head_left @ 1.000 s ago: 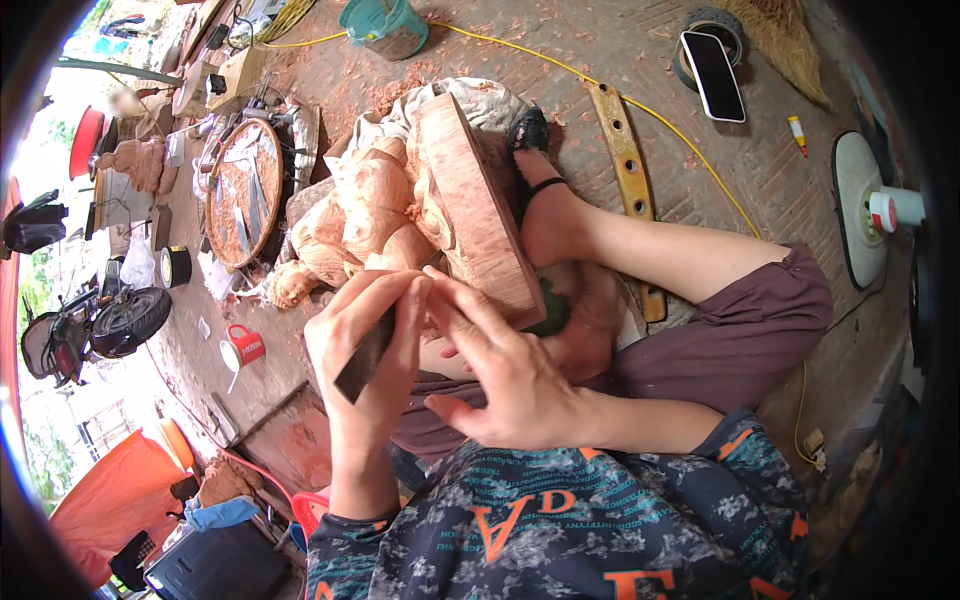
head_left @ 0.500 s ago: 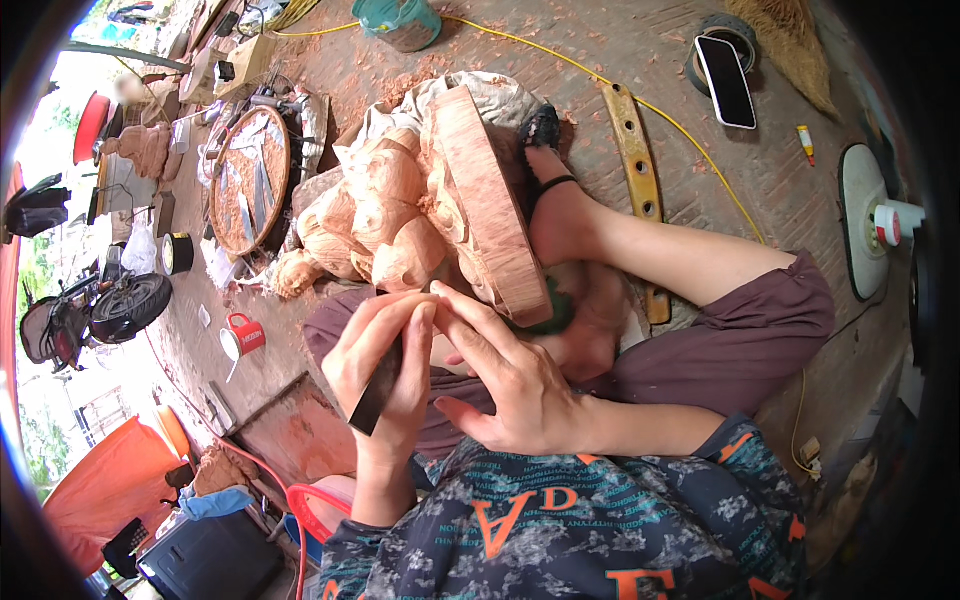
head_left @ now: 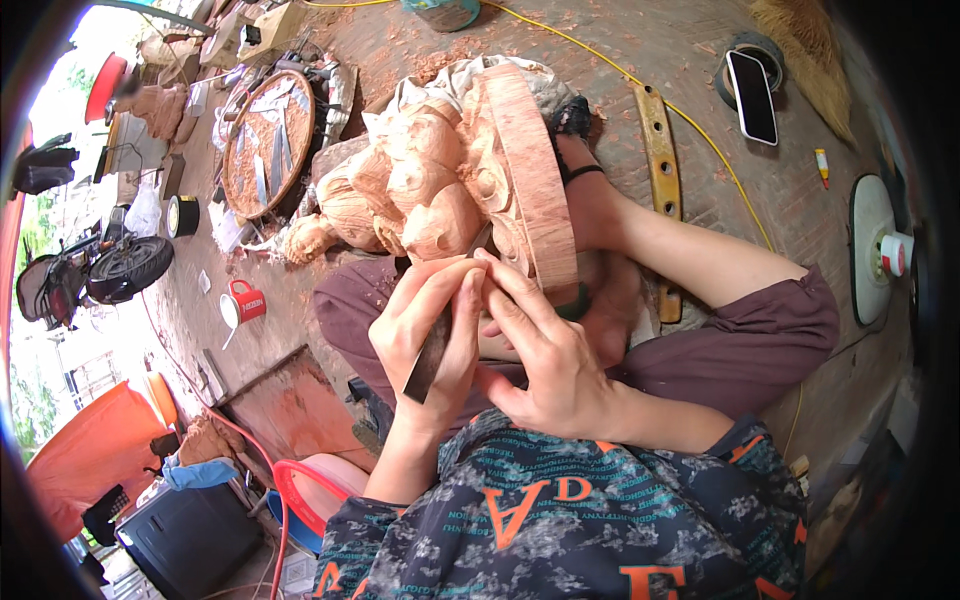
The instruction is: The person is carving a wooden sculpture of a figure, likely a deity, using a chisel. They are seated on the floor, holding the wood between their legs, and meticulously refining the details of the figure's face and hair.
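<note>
A pale reddish wood carving [head_left: 440, 225] with rounded forms and a thick flat base [head_left: 537, 170] lies on its side before my crossed legs. My left hand [head_left: 425, 325] is closed round a dark, flat carving chisel [head_left: 430, 365], whose butt end sticks out below the palm. Its blade tip shows just past my fingertips, against the lower part of the carving beside the base. Fingers of my right hand [head_left: 550, 365] pinch the chisel near that tip, against the left fingers, with the right thumb held apart.
A round woven tray [head_left: 233, 180] of flat tools and shavings is at the left, near a red mug [head_left: 245, 302]. To the right are a yellow level-like bar [head_left: 660, 165], a phone [head_left: 752, 98] on a tape roll and a fan [head_left: 872, 250]. A yellow cord [head_left: 715, 165] crosses the floor.
The view has shifted, so most things sit farther right and higher. The chisel's blade tip now shows beyond my fingertips at the carving. Both hands keep the same grip.
</note>
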Available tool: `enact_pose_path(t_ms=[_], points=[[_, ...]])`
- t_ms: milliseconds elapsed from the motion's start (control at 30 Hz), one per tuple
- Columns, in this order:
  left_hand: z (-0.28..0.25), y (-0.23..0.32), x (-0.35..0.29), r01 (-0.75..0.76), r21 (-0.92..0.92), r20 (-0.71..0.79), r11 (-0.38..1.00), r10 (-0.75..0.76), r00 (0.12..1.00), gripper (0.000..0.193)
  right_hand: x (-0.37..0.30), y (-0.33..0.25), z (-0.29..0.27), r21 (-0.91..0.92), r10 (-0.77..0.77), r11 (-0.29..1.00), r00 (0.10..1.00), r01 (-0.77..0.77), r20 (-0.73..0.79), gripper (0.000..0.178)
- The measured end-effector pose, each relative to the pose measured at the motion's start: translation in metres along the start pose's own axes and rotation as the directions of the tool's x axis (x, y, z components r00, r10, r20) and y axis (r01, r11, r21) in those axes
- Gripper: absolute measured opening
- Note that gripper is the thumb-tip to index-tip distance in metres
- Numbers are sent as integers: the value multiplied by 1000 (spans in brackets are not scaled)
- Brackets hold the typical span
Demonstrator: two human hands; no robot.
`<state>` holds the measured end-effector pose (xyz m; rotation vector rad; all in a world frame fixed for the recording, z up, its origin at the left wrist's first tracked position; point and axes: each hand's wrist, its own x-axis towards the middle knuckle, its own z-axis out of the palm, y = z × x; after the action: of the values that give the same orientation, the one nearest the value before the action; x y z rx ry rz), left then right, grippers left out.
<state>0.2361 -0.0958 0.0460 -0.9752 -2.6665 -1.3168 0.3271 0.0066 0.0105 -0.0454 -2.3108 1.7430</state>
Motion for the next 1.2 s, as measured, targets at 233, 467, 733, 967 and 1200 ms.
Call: enact_pose_path(t_ms=[233, 467, 733, 967, 1200], points=[[-13, 12, 14, 21, 14, 166, 1000, -23, 986, 9, -2, -6, -1, 111, 52, 992, 999, -53, 15, 79], [-10, 16, 16, -76, 199, 199, 977, 36, 979, 10, -5, -2, 0, 195, 75, 977, 995, -86, 63, 93], [-9, 18, 29, -69, 242, 211, 968, 17, 977, 6, 1, -10, -6, 282, 180, 933, 970, -222, 166, 94], [-9, 18, 34, -51, 269, 210, 962, -7, 978, 6, 1, -5, -3, 244, 85, 965, 996, -93, 40, 89], [-11, 13, 27, -34, 223, 195, 974, -10, 981, 6, -1, -2, -3, 222, 78, 971, 996, -85, 40, 85]])
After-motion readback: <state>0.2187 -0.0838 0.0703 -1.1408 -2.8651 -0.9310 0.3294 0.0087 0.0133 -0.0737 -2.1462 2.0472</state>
